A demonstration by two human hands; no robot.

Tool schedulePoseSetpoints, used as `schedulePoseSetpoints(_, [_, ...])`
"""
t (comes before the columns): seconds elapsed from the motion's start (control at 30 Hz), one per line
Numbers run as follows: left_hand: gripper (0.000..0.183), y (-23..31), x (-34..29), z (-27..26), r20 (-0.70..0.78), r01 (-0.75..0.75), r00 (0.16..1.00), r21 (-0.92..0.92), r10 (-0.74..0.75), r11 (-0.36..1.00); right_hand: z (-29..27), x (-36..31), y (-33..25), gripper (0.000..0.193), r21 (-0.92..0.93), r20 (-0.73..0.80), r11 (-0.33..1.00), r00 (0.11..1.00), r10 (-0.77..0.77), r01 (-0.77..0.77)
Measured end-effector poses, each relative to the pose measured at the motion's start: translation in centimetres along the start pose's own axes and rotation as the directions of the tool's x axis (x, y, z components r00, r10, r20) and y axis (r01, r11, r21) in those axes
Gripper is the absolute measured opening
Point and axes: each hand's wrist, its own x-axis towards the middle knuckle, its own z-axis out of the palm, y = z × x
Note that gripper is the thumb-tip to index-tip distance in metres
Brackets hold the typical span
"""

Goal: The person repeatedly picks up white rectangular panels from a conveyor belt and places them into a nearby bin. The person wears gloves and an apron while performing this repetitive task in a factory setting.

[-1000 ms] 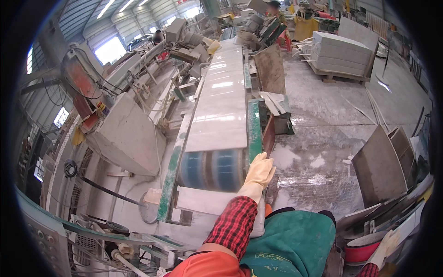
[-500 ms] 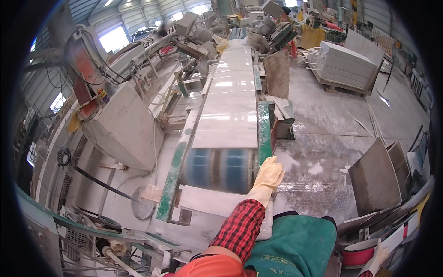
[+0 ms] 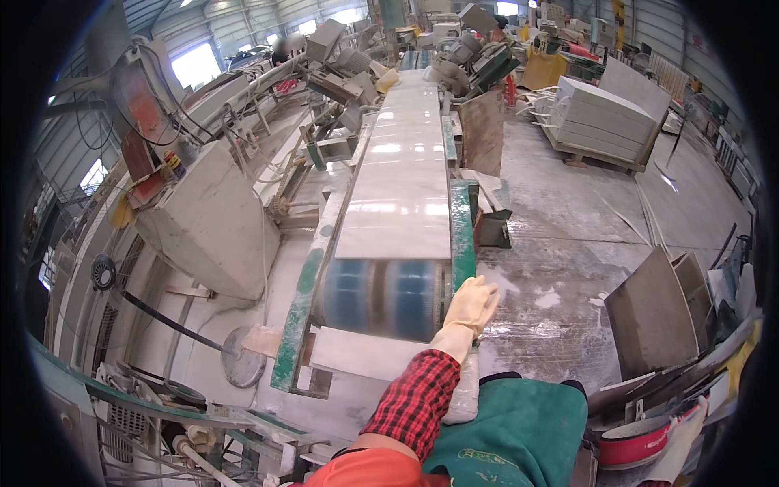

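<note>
The person's left hand (image 3: 469,315), in a cream glove, lay at the near end of the green rail (image 3: 463,231) on the right side of the conveyor. Its fingers were bent at the rail's end, though from where I stood I could not tell whether they gripped it or only rested there. A red-and-black checked sleeve (image 3: 412,395) ran back from the glove, beside a green apron (image 3: 519,430).

The long white slab (image 3: 396,183) lay flat along the conveyor — glossy, with streaks of light across it — and its near edge ended just short of the blue-banded roller (image 3: 346,294). The left hand was beside that roller, apart from the slab.

The gloved right hand (image 3: 684,442) was low at the far right, next to a red basin (image 3: 633,448). It was blurred and partly cut off, so I could not tell whether its fingers were open or closed.

Brown panels (image 3: 649,312) leaned above that basin. Farther off, thick white slabs (image 3: 604,114) sat stacked on a pallet — and a big pale block (image 3: 213,219) stood left of the conveyor.
</note>
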Motion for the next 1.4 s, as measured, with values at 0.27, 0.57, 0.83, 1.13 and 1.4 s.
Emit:
schedulePoseSetpoints(0.27, [0.053, 7.8, 1.3, 4.0, 0.545, 0.589, 0.783, -0.804, -0.299, 0.078, 17.1, -10.2, 5.3, 0.069, -0.209, 0.702, 0.942, 0.711, -0.044, 0.264])
schedulePoseSetpoints(0.57, [0.04, 9.8, -0.3, -2.5, 0.426, 0.351, 0.795, -0.903, -0.432, -0.247, 33.8, -24.6, 9.5, 0.075, 0.362, 0.919, 0.364, -0.394, 0.014, 0.858])
schedulePoseSetpoints(0.83, [0.023, -0.5, -4.1, -11.1, 0.061, 0.085, 0.619, -0.996, -0.783, -0.01, 39.8, -30.8, 13.2, 0.068, 0.558, 0.825, 0.152, -0.565, 0.001, 0.816])
schedulePoseSetpoints(1.13, [0.034, -12.7, -5.7, -12.5, 0.068, 0.063, 0.41, -0.997, -0.91, -0.046, 25.8, -9.2, 10.8, 0.059, -0.118, 0.993, 0.055, 0.118, 0.002, 0.992])
schedulePoseSetpoints(1.4, [0.037, -12.3, -3.3, -10.6, 0.084, 0.053, 0.415, -0.996, -0.906, -0.068, 2.0, 5.1, 5.3, 0.057, -0.78, 0.618, -0.137, 0.719, -0.317, 0.61])
